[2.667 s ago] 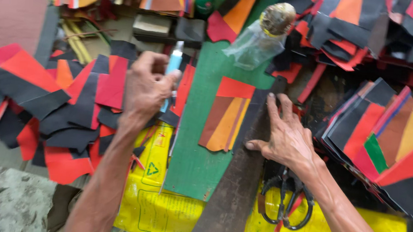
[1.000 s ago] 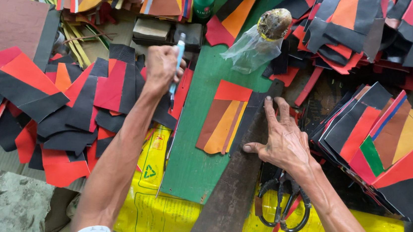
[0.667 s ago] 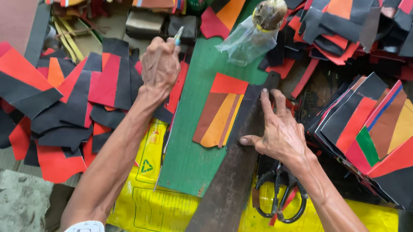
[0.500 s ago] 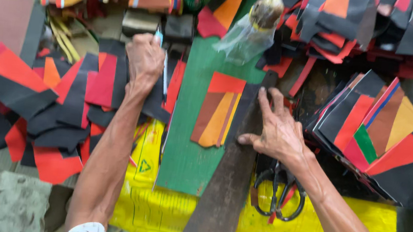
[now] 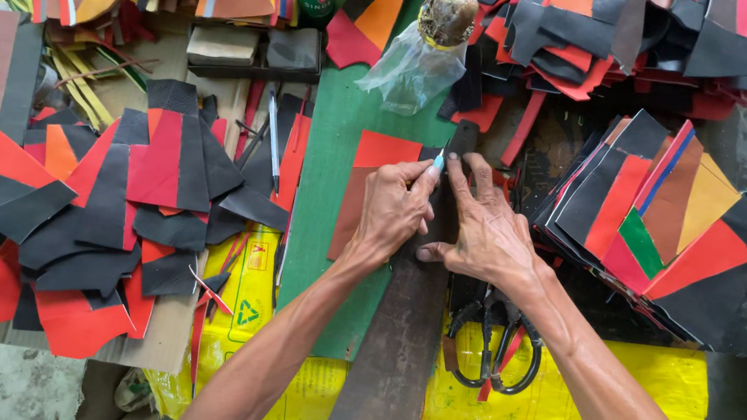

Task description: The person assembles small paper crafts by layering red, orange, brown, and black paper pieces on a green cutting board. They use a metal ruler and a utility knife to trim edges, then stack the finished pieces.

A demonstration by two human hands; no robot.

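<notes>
From the head view, my left hand was clenched around a small pale-tipped cutter at the red-and-brown leather piece on the green mat. My right hand lay flat, fingers spread, pinning the long dark straightedge. I judged the blade could slip toward those fingers if the straightedge shifted.

Left hand grips a knife beside right hand pressing a dark strip.

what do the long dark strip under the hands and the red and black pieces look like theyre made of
The long dark strip looks like rusted or tarnished metal, perhaps a straightedge: flat, rigid, mottled brown, dull. The right hand presses on it; the left hand holds a small light-tipped tool against its edge. The red and black pieces look like thin leather or synthetic leather: matte, limp, cleanly cut edges.
</notes>
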